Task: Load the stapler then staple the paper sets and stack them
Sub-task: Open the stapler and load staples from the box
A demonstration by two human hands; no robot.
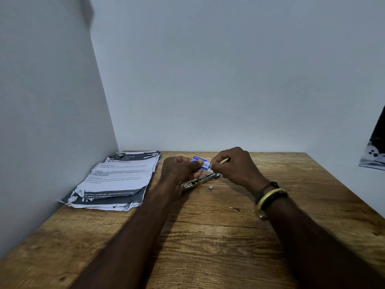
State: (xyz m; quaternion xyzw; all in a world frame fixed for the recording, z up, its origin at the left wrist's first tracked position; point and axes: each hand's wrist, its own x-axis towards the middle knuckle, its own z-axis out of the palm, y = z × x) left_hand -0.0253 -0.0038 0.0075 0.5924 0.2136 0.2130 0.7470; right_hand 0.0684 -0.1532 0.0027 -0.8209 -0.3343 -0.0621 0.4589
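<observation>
Near the counter's point(208, 236) far edge, the left hand point(181, 170) and right hand point(233, 165) are each pinching a blue staple box point(201, 162) in their grip above the opened stapler point(198, 181), so loading is only beginning, papers point(118, 178) waiting at the far-left corner.

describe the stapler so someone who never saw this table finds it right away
On the wooden table, look right of the paper stack in the wall corner. The stapler lies open beneath the left hand and right hand, which pinch a small blue box. It alone is long, shiny metal.
</observation>
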